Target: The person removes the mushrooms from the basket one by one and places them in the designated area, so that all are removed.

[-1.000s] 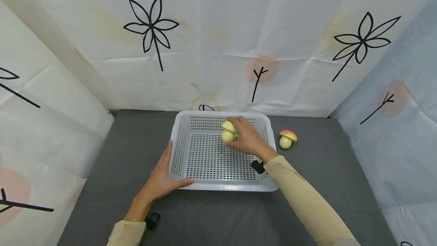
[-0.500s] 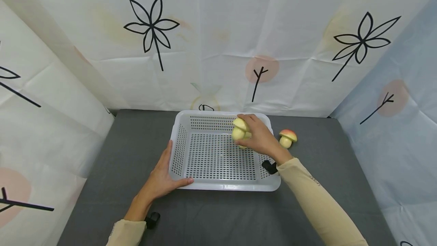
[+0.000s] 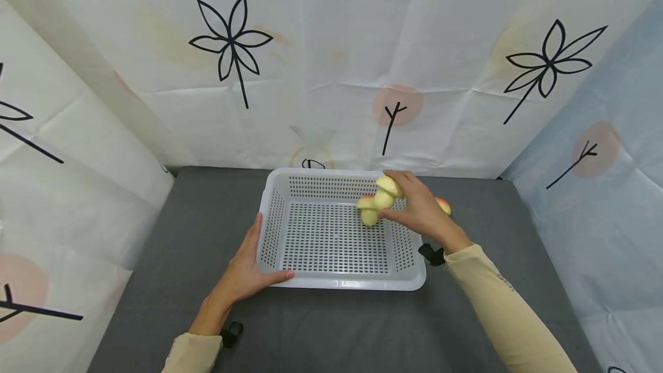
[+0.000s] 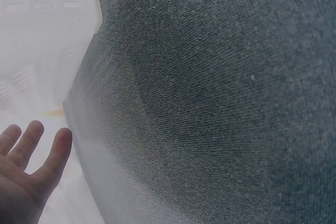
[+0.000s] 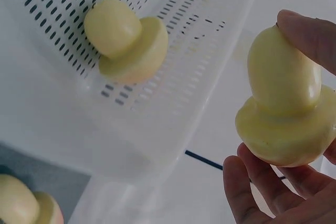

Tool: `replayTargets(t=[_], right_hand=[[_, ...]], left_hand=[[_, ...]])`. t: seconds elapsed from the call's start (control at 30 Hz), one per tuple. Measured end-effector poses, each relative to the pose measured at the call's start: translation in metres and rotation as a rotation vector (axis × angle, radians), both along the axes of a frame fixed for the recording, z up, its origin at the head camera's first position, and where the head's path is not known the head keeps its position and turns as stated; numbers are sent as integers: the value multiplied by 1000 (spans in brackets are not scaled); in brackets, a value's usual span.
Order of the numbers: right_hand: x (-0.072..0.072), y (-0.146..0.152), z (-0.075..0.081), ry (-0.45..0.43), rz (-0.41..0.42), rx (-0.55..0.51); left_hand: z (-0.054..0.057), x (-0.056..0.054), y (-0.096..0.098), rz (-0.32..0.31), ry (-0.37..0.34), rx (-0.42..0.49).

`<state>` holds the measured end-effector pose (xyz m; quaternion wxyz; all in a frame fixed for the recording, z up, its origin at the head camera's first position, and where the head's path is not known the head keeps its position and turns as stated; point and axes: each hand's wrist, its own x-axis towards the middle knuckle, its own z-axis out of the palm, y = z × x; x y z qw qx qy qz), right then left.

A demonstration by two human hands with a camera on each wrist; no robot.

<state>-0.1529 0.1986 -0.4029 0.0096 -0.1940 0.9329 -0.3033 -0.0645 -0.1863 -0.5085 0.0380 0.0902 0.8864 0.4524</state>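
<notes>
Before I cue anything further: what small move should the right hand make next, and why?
Probably carry the held mushroom out past the right side of the basket: the right hand has brought it that way from nearer the middle, and another mushroom sits beyond on the table.

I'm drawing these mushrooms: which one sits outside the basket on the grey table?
The mushroom partly hidden behind the right hand in the head view. Another mushroom is inside the basket; that hand holds the third mushroom.

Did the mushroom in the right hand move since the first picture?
Yes. In the head view, the held mushroom has moved right, closer to the right rim of the white plastic basket, which has stayed put.
</notes>
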Motion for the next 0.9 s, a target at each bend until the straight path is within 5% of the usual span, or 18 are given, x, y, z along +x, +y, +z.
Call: replayTargets(t=[0.9], right_hand=[[12,71,9,58,-135,-21]], left_hand=[[-2,0,-1,-11,29,15]])
